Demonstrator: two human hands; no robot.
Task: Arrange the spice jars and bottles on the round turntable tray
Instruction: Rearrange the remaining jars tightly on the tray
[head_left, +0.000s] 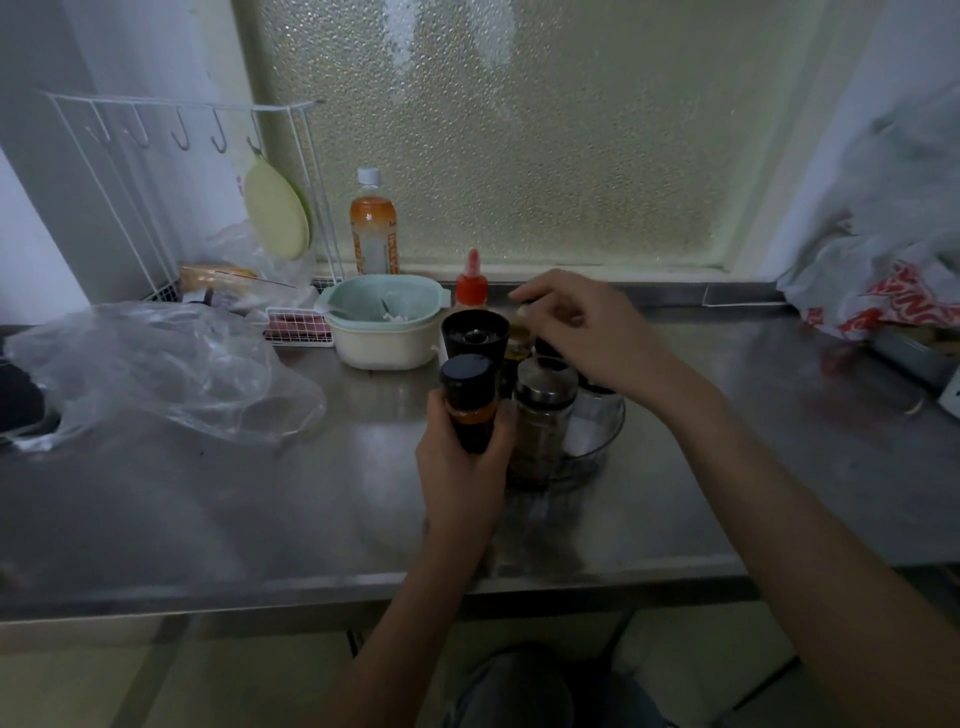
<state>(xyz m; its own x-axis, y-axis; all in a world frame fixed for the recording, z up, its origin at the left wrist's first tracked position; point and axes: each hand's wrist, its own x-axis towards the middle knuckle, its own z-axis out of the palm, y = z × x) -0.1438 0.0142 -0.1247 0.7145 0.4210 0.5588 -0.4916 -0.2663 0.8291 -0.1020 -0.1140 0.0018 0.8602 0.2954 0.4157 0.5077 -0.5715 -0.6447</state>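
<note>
My left hand (460, 467) grips a dark spice bottle (468, 400) with a black cap and orange band, upright just left of the clear round turntable tray (597, 449). On the tray stand a glass jar with a steel lid (543, 410), a black grinder (475, 335), a small jar of white powder (592, 415) and a small amber-filled bottle (518, 344). My right hand (576, 322) hovers over the back of the tray with fingertips pinched above the amber bottle; what lies under the palm is hidden.
A red-capped sauce bottle (471, 283) and a cream bowl with a mint strainer (384, 322) stand behind the tray. An orange drink bottle (373, 228) is by the window. A crumpled clear plastic bag (156, 369) lies left. Bags (883, 291) sit right.
</note>
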